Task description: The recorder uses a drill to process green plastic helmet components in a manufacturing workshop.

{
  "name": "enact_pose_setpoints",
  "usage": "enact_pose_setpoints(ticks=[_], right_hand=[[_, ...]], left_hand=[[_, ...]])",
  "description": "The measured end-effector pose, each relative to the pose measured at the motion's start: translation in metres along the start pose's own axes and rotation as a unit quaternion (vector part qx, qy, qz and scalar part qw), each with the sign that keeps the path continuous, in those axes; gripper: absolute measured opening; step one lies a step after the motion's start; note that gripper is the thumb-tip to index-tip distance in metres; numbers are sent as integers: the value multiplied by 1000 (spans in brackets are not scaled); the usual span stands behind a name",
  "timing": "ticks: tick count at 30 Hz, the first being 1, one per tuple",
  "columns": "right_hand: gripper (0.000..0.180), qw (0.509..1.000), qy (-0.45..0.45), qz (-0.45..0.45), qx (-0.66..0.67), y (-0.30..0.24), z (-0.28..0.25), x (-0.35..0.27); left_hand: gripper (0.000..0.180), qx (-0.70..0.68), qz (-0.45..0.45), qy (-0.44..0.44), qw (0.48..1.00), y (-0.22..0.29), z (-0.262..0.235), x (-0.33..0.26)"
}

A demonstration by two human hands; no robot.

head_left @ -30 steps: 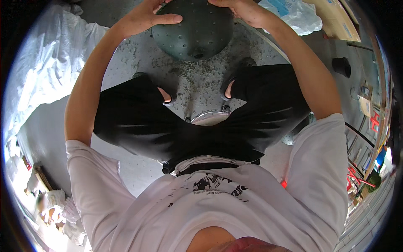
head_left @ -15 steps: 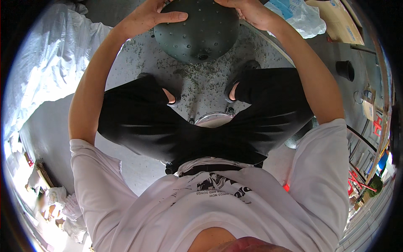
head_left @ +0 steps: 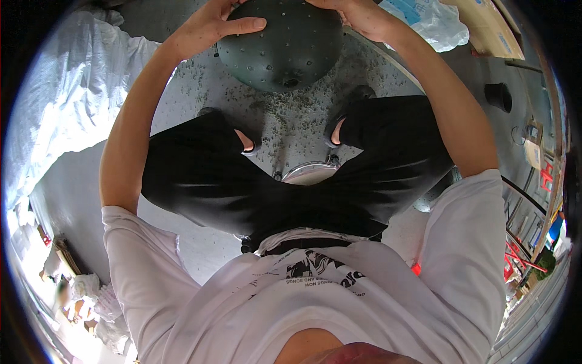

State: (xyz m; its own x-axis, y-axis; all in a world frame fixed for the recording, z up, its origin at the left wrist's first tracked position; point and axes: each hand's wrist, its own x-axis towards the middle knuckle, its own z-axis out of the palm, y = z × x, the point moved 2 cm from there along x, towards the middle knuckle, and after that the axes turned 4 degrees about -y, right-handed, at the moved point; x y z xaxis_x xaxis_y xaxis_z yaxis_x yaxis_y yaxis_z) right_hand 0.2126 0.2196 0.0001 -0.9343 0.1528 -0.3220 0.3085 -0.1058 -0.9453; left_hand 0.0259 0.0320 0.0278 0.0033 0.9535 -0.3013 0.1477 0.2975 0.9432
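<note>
A dark grey-green dome-shaped object (head_left: 282, 42), studded with small bumps and with a hole near its lower edge, is held up in front of me at the top of the view. My left hand (head_left: 212, 24) grips its left side with the thumb laid across the surface. My right hand (head_left: 357, 15) holds its upper right edge. Below it are my knees in black trousers, and a round metal stool seat (head_left: 310, 173) shows between them.
The grey floor (head_left: 291, 121) under the dome is strewn with small granules. White woven sacks (head_left: 66, 109) lie at the left. A clear plastic bag (head_left: 430, 24), cardboard (head_left: 485, 24) and a black cup-like part (head_left: 500, 96) lie at the right.
The dome has come slightly lower and nearer in view, still held by both hands. My left thumb has stretched further across its surface.
</note>
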Motion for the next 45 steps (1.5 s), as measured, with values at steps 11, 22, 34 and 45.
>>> enact_pose_setpoints(ticks=[11, 22, 34, 45], right_hand=[[39, 999, 10, -17, -28, -6, 0, -3], [38, 1000, 24, -5, -20, -3, -2, -1], [37, 999, 28, 20, -34, -7, 0, -4], [44, 996, 34, -16, 78, -40, 2, -11]], left_hand=[[77, 33, 1, 27, 999, -2, -1, 1], [78, 48, -9, 26, 998, 1, -2, 1], [75, 5, 13, -4, 1000, 2, -5, 1], [79, 9, 70, 33, 997, 34, -22, -2]])
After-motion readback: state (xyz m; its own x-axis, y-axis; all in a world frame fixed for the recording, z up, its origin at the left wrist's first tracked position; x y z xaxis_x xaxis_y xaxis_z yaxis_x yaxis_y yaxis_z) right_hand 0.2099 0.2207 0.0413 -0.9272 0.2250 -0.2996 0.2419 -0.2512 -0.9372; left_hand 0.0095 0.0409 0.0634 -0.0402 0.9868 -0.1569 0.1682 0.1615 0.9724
